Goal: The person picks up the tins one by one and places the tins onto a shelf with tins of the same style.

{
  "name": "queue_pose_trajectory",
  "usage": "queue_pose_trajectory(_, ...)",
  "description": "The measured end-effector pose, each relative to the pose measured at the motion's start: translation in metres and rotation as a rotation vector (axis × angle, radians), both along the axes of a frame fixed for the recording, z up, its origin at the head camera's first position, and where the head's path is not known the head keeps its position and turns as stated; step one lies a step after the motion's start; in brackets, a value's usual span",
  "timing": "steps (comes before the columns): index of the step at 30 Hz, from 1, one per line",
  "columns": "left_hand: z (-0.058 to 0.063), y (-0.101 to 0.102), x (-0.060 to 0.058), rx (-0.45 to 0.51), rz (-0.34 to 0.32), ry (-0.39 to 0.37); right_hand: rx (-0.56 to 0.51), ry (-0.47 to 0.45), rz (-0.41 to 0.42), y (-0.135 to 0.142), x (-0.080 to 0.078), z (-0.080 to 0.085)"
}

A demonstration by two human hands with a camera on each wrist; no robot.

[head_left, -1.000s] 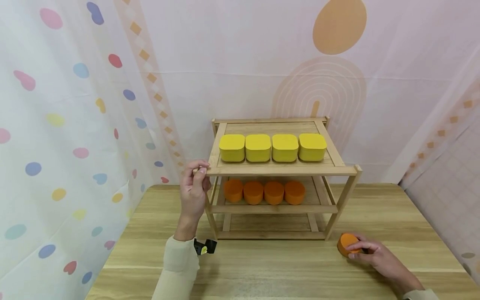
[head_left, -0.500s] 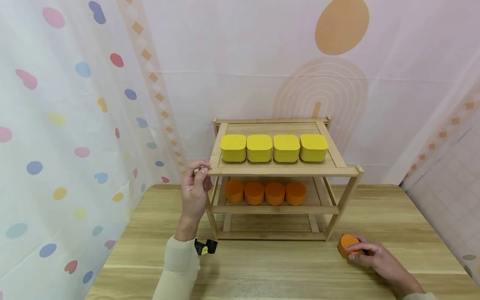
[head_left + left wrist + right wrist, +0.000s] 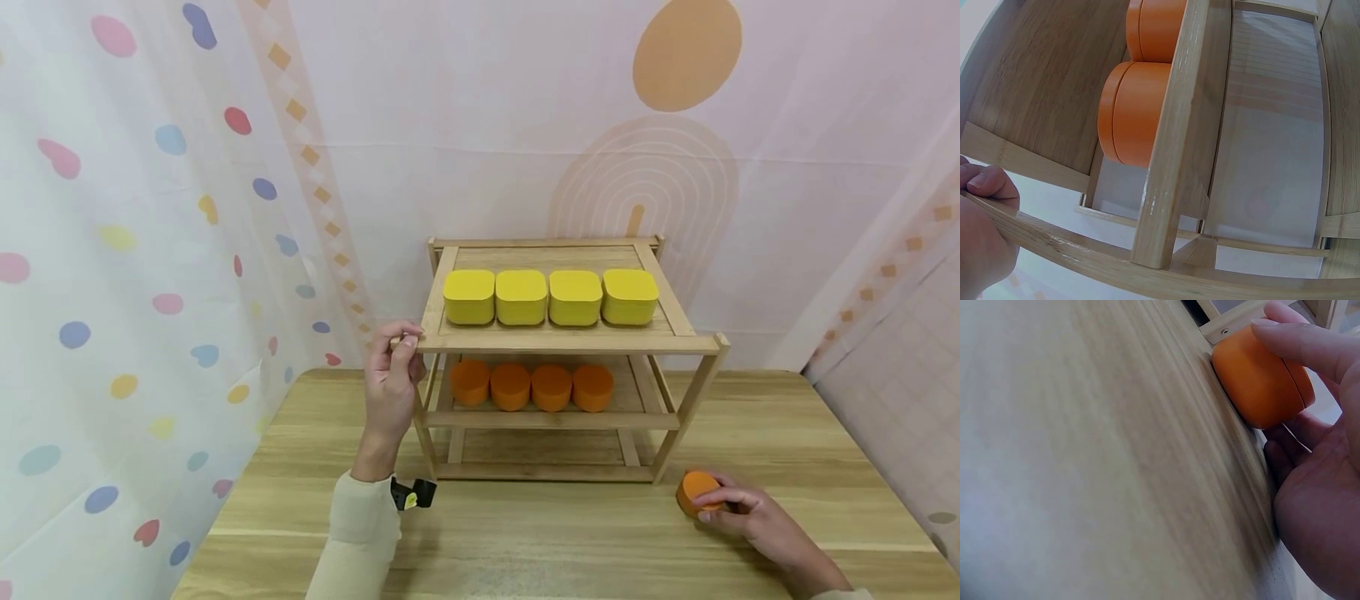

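At the front left top corner of a wooden three-tier rack [image 3: 555, 342], my left hand [image 3: 390, 379] grips the frame. The left wrist view shows fingers curled over the wooden rail [image 3: 1072, 250]. To the right of the rack, my right hand [image 3: 750, 517] holds a round orange lidded box [image 3: 696, 492] on the table, thumb and fingers on either side of it. In the right wrist view the same orange box [image 3: 1257, 378] rests with its base against the tabletop. Several yellow rounded-square boxes [image 3: 521, 297] stand in a row on the top tier. Several orange round boxes [image 3: 551, 387] line the middle tier.
The rack stands towards the back of a wooden table [image 3: 525, 542], its lowest tier [image 3: 540, 447] bare where it shows. A patterned curtain [image 3: 450, 125] hangs behind and to the left. A black wrist camera [image 3: 414, 493] sits on the left wrist.
Both hands keep the same hold on the rack and the orange box. The whole head view has drifted very slightly, so everything appears a little further right.
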State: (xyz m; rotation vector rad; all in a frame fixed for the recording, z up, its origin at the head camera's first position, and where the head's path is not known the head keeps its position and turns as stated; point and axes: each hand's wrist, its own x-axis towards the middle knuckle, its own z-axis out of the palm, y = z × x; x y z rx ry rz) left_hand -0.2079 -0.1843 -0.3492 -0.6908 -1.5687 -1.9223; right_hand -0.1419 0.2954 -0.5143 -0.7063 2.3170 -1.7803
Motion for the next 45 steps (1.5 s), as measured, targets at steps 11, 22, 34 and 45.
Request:
queue_pose_trajectory(11, 0.001, 0.000, 0.001, -0.004, -0.001, -0.002, 0.049, -0.009, -0.055, -0.001, 0.003, 0.002)
queue_pose_trajectory(22, 0.001, -0.001, 0.000, -0.015, 0.012, -0.002, 0.081, -0.033, -0.119, -0.002, 0.004, 0.004)
queue_pose_trajectory(34, 0.001, 0.000, 0.000, -0.007, 0.007, 0.003, 0.030, -0.012, -0.074, -0.002, 0.005, 0.008)
queue_pose_trajectory(45, 0.000, 0.000, 0.001, -0.006, 0.001, -0.002, -0.031, 0.034, 0.053, -0.017, 0.012, 0.026)
